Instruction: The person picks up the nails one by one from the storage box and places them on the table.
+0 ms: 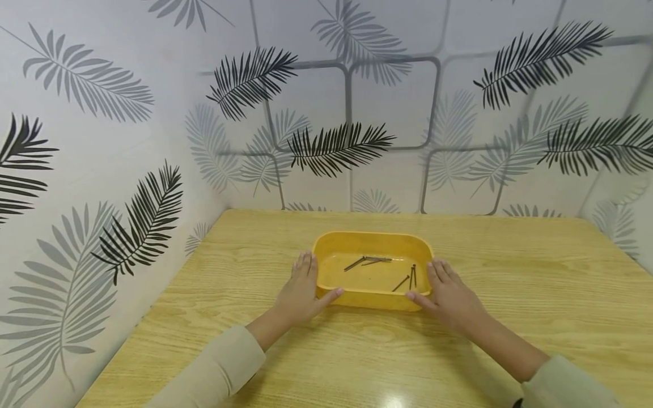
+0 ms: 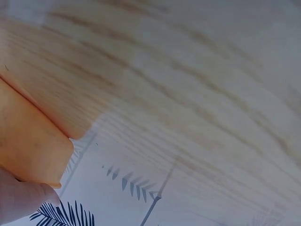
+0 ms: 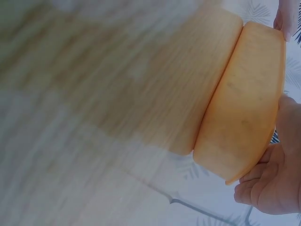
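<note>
A shallow yellow plastic tray (image 1: 374,300) with rounded corners stands on the wooden table. Inside it lie several dark nails, one group (image 1: 374,260) toward the back middle and another group (image 1: 412,277) near the front right corner. My left hand (image 1: 302,292) grips the tray's left end, its thumb on the front rim and its fingers along the side. At the opposite end, my right hand (image 1: 454,292) holds the right front corner, thumb over the front rim. The right wrist view shows the tray's front wall (image 3: 240,99) and that hand's fingers (image 3: 256,181) bent at the corner.
The light wood-grain table (image 1: 255,243) reaches back to a wall (image 1: 316,102) covered in a leaf pattern. Another patterned wall (image 1: 76,170) runs along the left side. Light glares off the table's front part.
</note>
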The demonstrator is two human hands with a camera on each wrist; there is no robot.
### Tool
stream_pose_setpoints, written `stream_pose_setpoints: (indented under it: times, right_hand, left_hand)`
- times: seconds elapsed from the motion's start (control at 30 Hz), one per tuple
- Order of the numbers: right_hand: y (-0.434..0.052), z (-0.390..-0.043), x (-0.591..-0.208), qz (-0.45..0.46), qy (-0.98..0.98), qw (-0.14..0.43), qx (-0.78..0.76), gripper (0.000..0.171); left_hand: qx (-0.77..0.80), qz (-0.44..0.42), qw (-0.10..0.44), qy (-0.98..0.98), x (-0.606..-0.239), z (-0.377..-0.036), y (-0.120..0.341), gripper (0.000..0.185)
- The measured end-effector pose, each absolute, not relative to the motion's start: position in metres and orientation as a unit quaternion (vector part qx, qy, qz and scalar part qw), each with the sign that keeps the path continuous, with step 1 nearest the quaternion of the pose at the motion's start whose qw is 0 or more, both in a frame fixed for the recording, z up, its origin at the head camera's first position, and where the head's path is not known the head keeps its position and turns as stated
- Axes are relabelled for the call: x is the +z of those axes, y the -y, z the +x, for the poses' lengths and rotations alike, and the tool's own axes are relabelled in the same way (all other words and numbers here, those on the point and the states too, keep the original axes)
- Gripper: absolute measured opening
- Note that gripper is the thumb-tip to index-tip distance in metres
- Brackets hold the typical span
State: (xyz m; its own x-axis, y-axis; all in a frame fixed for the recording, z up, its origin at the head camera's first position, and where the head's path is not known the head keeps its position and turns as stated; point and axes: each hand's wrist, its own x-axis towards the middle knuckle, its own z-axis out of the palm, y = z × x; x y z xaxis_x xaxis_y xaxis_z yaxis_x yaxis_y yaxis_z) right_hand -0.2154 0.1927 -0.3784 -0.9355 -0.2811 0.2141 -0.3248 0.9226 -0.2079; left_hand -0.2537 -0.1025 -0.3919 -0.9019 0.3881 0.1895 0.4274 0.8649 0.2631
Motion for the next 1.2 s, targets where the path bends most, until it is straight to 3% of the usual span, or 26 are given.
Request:
stream_pose_setpoints:
  times: [1.2]
  right_hand:
    - [-0.194,-0.207,-0.377,0.158,0.976,0.077,0.131,0.084]
  left_hand:
    - [-0.165,-0.207,0.065,0.962,-0.392,-0.242,0.102,0.096]
